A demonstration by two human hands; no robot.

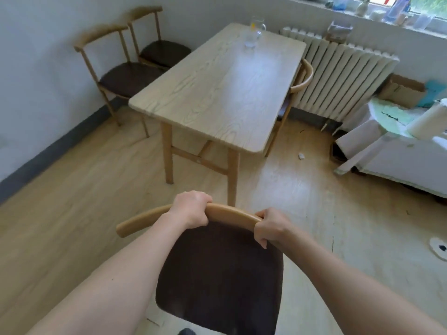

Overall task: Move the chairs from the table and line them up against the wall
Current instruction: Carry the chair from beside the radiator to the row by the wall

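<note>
Here, low in the frame, my left hand [191,209] and right hand [271,228] both clenched the chair [220,279] by its curved backrest; its dark seat lay beneath my wrists.

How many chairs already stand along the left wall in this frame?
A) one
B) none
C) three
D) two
D: two chairs, the nearer chair and the farther chair, stand side by side against the left wall; both hands grip a third, and a fourth is still at the table's right side.
</note>
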